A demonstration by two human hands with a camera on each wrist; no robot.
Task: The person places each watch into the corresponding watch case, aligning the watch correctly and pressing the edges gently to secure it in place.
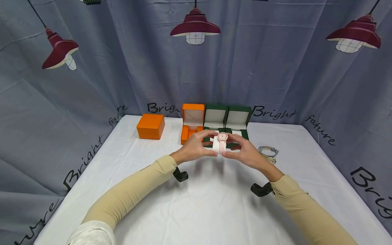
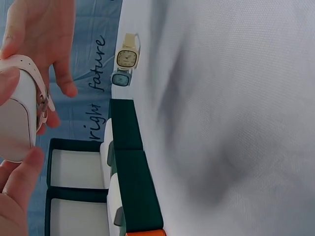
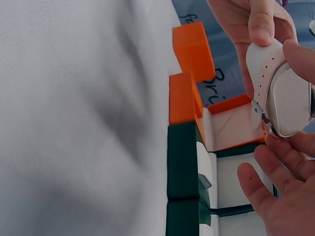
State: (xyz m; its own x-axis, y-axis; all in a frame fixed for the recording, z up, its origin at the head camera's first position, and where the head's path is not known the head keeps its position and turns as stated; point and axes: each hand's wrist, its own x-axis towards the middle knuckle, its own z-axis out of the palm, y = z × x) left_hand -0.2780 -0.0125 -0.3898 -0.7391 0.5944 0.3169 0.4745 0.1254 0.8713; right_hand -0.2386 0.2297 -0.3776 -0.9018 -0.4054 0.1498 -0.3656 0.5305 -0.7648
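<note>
Pink watch [image 1: 222, 144] sits strapped round a white cushion [image 1: 216, 145], held up off the table [image 1: 196, 212] between two hands, dial towards the head camera. Its strap runs down towards 6 o'clock from the dial; the buckle [image 2: 43, 107] seems done up, though only the wrist views show it, partly crowded by fingers.

From the watch, as the head camera sees it, the left hand [image 1: 196, 148] comes in between 8 and 9 o'clock, pinching the cushion with its thumb below and its fingers above. The right hand [image 1: 245, 153], at 4 o'clock, pinches the other side the same way.

Two green boxes stand open behind the hands, one [image 1: 215, 117] between 11 and 12 o'clock, the other [image 1: 239, 117] between 1 and 2, side by side, white cushions inside. An open orange box [image 1: 193, 117] stands at 10 o'clock, just beside them; a closed orange box [image 1: 151, 126] is out at 9, apart from the rest. Between 3 and 4 lie a blue watch [image 2: 121, 78] and a cream watch [image 2: 127, 58], close together. Behind the table hangs a grey-blue curtain [image 1: 275, 78], printed with red lamps [image 1: 195, 25] and black lettering [image 1: 274, 113].
</note>
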